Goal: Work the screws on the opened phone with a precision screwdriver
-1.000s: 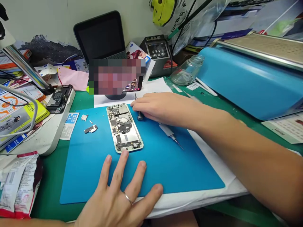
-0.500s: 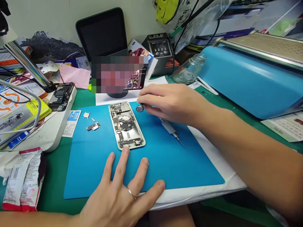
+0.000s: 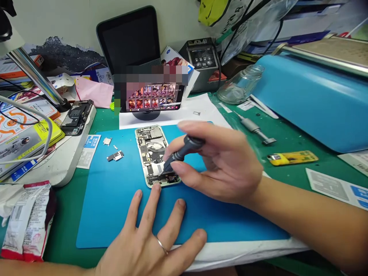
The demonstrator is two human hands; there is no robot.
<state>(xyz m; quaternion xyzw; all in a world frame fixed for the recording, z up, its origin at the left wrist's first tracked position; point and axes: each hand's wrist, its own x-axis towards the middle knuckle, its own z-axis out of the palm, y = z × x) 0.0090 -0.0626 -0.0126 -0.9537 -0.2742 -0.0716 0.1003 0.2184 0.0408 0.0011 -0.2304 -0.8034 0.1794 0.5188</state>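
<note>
A phone (image 3: 155,145) with its back part of the case and inner parts exposed lies on a blue mat (image 3: 109,207). My right hand (image 3: 224,165) grips a dark precision screwdriver (image 3: 176,155) between thumb and fingers. The driver slants down over the phone's lower end; whether its tip touches a part, I cannot tell. My left hand (image 3: 152,237) is spread on the mat, one fingertip at the phone's bottom edge. Left of the phone are small loose metal pieces, among them a dark-and-silver bracket (image 3: 115,155) and a square plate (image 3: 107,141).
A grey screwdriver (image 3: 254,128) and a yellow tool (image 3: 292,157) lie on the green surface at right. Behind are a lit screen on a stand (image 3: 152,97), a glass jar (image 3: 241,86) and a control box (image 3: 199,63). At left stands a white ledge (image 3: 61,165) with another opened phone (image 3: 77,117).
The right hand has come down and nearer, turning the screwdriver from pointing away to the lower right to pointing at the phone's lower end. The left hand stays in place.
</note>
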